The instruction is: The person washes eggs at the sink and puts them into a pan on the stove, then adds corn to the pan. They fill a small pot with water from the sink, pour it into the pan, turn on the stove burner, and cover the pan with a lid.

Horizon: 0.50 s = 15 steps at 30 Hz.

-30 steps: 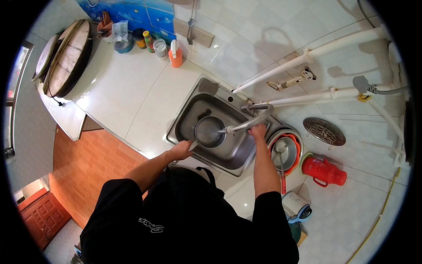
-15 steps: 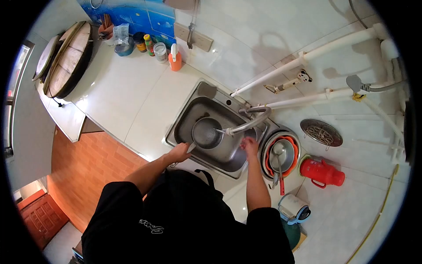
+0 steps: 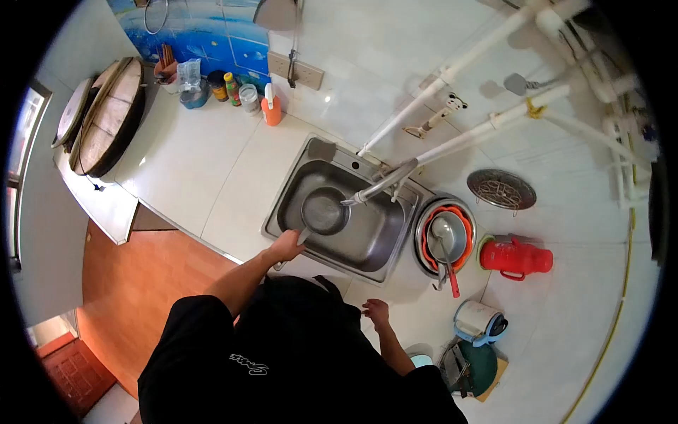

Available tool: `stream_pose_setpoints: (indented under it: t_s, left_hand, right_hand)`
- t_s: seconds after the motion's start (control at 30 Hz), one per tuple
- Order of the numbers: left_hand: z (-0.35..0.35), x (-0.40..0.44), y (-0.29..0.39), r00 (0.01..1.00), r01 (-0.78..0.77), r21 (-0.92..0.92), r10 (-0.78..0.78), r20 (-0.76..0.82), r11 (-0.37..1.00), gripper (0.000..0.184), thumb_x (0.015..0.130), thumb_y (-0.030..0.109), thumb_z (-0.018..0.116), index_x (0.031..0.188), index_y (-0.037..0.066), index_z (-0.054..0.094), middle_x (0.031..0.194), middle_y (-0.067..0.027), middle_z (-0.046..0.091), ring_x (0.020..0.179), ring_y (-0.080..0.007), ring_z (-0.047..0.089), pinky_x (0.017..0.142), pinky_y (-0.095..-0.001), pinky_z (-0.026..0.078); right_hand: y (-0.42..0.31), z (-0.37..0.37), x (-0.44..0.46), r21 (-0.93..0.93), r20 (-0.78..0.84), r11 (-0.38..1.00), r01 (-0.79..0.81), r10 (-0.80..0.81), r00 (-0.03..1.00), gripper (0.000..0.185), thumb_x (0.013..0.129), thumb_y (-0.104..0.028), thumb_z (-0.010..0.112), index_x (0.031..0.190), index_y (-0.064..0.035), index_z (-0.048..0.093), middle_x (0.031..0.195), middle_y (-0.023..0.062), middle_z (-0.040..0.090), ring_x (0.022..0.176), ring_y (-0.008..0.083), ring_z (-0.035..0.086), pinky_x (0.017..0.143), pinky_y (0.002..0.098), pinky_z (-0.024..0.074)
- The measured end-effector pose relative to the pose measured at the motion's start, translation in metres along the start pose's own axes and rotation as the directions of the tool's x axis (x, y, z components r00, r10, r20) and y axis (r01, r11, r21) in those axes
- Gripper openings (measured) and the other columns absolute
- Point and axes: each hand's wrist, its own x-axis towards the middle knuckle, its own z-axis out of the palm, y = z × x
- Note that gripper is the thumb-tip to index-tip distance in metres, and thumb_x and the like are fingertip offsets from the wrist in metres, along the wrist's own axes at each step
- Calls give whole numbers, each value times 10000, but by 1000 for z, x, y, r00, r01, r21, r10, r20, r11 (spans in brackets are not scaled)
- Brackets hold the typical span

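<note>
A round grey metal pan (image 3: 325, 211) sits in the left part of the stainless steel sink (image 3: 374, 276), below the faucet (image 3: 381, 186). My left hand (image 3: 287, 246) is closed around the pan's pale handle at the sink's front left edge. The pan's inside looks wet and grey. My right hand (image 3: 376, 311) is over the counter close to my body, in front of the sink. Its fingers are loosely bent and a little apart, with nothing visible in them.
Right of the sink stand stacked basins (image 3: 419, 256) holding a ladle (image 3: 445, 247). Beyond them are a red thermos (image 3: 519, 258) and a white-and-blue kettle (image 3: 479, 321). An orange spray bottle (image 3: 271, 108) and several jars line the back wall. Large round lids (image 3: 109, 116) lean at far left.
My right hand has drawn back from the faucet side of the sink to the counter near my body. The left hand keeps its hold on the pan. The view has shifted slightly.
</note>
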Motion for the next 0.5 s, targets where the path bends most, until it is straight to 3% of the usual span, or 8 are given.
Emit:
stream_pose_setpoints:
  t_s: [0.17, 0.27, 0.5]
  left_hand:
    - [-3, -8, 15, 999, 53, -69, -52, 11, 996, 338, 754, 194, 634, 905, -103, 577, 852, -308, 621, 883, -447, 604, 805, -500, 479]
    - [4, -10, 9, 997, -27, -37, 24, -80, 999, 330, 755, 177, 634, 920, -102, 574, 808, -301, 621, 817, -436, 622, 756, -493, 495]
    - [2, -23, 15, 995, 60, -132, -70, -71, 989, 390, 775, 207, 654, 1029, -78, 573, 825, -278, 624, 709, -410, 632, 668, -495, 502]
  right_hand:
    - [12, -17, -25, 49, -71, 999, 18, -14, 997, 293, 862, -73, 552, 1116, 68, 593, 893, 154, 693, 646, 201, 662, 576, 275, 530]
    - [13, -14, -31, 101, -86, 994, 31, -23, 996, 288, 870, -80, 546, 1117, 61, 589, 893, 151, 694, 642, 195, 658, 576, 270, 523]
    - [13, -5, -44, 132, -94, 988, 78, -65, 993, 272, 874, -69, 543, 1097, 78, 591, 860, 144, 686, 621, 189, 647, 555, 278, 514]
